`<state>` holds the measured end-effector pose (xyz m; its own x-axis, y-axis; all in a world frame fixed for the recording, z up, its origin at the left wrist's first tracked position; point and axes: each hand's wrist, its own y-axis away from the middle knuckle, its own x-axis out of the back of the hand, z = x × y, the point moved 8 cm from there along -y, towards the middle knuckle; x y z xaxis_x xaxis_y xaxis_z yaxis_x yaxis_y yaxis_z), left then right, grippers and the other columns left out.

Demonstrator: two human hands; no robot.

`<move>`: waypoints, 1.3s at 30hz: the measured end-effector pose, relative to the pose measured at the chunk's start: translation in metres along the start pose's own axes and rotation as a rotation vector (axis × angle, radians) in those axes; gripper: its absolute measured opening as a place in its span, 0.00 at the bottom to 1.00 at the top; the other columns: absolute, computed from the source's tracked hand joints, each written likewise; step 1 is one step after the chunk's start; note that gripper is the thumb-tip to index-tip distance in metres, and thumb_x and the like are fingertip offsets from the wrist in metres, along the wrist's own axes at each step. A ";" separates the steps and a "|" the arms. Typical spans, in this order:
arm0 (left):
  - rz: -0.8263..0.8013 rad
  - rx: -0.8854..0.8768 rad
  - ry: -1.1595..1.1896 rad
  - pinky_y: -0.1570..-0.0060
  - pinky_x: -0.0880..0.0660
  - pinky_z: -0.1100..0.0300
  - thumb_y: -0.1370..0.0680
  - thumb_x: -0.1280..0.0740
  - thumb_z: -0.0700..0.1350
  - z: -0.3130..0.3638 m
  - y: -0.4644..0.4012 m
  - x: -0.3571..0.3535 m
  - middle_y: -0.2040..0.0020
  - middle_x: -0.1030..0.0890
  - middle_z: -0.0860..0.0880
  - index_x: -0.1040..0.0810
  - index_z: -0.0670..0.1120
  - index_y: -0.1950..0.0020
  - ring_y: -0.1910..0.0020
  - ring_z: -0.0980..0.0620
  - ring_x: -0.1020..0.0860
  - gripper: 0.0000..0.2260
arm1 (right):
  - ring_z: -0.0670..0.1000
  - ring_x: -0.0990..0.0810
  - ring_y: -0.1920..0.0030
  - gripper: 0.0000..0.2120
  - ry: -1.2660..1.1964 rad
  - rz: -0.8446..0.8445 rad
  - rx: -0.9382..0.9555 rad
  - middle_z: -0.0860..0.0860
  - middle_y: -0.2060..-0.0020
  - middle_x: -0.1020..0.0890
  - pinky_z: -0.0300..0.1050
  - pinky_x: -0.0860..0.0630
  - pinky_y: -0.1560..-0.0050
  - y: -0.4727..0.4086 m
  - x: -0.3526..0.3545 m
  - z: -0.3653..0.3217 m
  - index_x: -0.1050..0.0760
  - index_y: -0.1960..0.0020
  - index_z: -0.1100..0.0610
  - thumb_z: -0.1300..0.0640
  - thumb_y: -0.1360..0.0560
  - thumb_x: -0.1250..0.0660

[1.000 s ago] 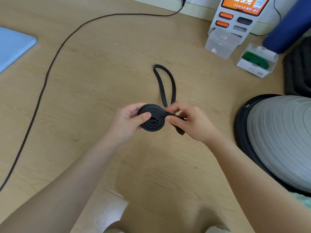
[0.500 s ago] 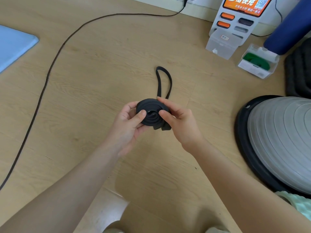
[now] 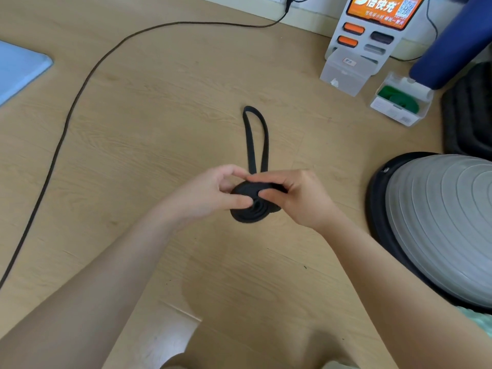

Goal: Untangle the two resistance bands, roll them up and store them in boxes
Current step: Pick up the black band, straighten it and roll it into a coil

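Rolling up the black resistance band looks to be the step in hand. Just below the middle of the frame, both hands hold the wound coil above the wooden floor. The left hand pinches the coil's left side, thumb across the near face and the other fingers curled behind. The right hand grips the right side, its fingers curled over the top edge and its thumb on the face near the centre. From the top of the coil an unrolled loop of the same band runs away toward the upper middle of the frame and lies flat on the floor.

The green resistance band already sits rolled in an open clear box at the upper right. Just to its left, a second clear box stands in front of a white charging station; I cannot tell whether that box is open.

By my judgement the task is well along: one band stored, the other mostly wound. The next move calls for turning the coil further to draw in the loose loop, with steady pressure on both faces so the layers do not spring apart or slide sideways into a cone. Once wound, the coil would go to the second box.
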<state>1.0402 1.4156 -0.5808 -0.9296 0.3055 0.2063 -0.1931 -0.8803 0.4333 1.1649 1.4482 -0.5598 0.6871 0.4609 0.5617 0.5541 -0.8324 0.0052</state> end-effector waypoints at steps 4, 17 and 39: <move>-0.012 0.006 0.083 0.55 0.23 0.63 0.26 0.31 0.37 -0.008 0.000 -0.011 0.55 0.15 0.51 0.19 0.48 0.49 0.55 0.57 0.18 0.09 | 0.43 0.19 0.63 0.17 0.076 -0.120 -0.033 0.48 0.55 0.15 0.39 0.24 0.60 0.000 -0.010 -0.002 0.35 0.43 0.51 0.60 0.27 0.32; 0.199 -0.232 0.225 0.50 0.24 0.66 0.25 0.35 0.36 -0.005 0.009 0.021 0.51 0.15 0.52 0.20 0.50 0.46 0.49 0.56 0.19 0.12 | 0.47 0.26 0.42 0.28 -0.053 -0.090 0.114 0.44 0.44 0.24 0.43 0.27 0.40 0.001 -0.018 0.004 0.37 0.37 0.36 0.62 0.26 0.33; 0.303 -0.114 0.695 0.49 0.22 0.60 0.28 0.34 0.45 -0.025 0.010 0.015 0.47 0.17 0.50 0.21 0.47 0.43 0.46 0.53 0.20 0.14 | 0.52 0.18 0.56 0.06 -0.637 0.220 -0.164 0.53 0.56 0.17 0.52 0.20 0.56 0.004 -0.019 0.002 0.29 0.54 0.54 0.64 0.24 0.36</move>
<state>1.0167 1.4023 -0.5959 -0.9237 -0.2203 -0.3135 0.1055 -0.9327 0.3448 1.1550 1.4370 -0.5723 0.9452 0.3250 -0.0311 0.3265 -0.9399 0.0999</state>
